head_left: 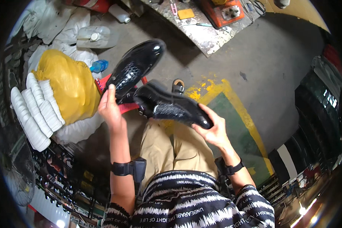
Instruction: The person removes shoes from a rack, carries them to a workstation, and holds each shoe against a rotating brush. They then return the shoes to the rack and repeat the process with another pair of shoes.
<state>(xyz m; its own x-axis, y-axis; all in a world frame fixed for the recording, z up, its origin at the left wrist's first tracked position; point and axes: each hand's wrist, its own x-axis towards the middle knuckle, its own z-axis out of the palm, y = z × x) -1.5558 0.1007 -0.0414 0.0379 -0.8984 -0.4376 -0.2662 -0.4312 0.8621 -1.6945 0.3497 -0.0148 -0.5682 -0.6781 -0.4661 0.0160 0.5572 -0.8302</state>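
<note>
I hold two glossy black shoes in the air above my lap. My left hand (111,105) is closed on the rear end of the left shoe (135,66), whose rounded toe points to the upper right. The right shoe (169,104) lies across in front of my thighs, its opening towards the left and its toe to the right. My right hand (212,127) grips that toe, thumb on the near side and fingers on the far side. Around the middle the two shoes overlap or nearly touch; I cannot tell which.
Behind the shoes is a red plastic piece (128,107), mostly hidden. To the left lie a yellow sack (68,85), rolled white cloth (36,110), a clear jug (97,37) and a blue bottle (99,66). A worn worktable (212,41) with tools stands ahead.
</note>
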